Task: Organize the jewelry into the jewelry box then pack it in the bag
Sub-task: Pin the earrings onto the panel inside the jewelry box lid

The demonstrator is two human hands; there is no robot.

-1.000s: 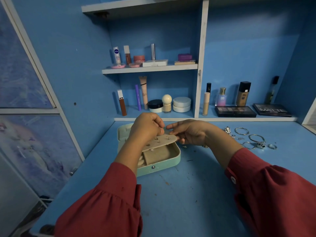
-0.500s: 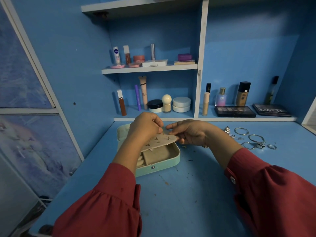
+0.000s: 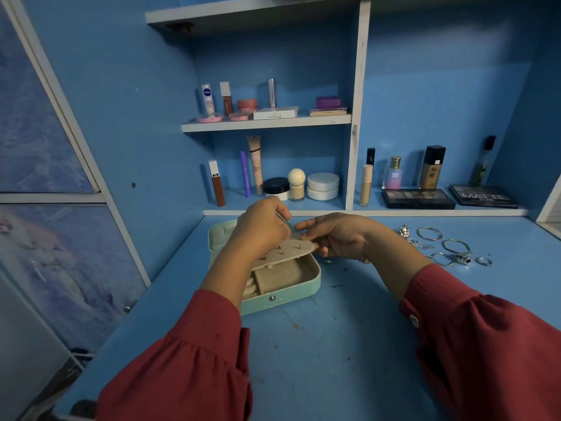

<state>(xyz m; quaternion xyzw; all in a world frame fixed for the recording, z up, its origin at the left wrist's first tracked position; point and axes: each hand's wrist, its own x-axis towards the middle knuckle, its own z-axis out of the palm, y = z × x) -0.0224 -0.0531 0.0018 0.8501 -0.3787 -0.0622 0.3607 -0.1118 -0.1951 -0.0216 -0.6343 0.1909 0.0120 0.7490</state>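
On the blue tabletop, near its back edge, the box [image 3: 282,291] lies open while the right hand [image 3: 337,235] holds its flap [image 3: 288,253] up and the left hand [image 3: 261,229] pinches an earring into it, likely fetching the rings [image 3: 449,249] at the right next.

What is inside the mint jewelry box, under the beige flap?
In the mint jewelry box, a beige padded compartment and cream ring rolls show under the raised beige flap. The flap and the left hand cover the rest.
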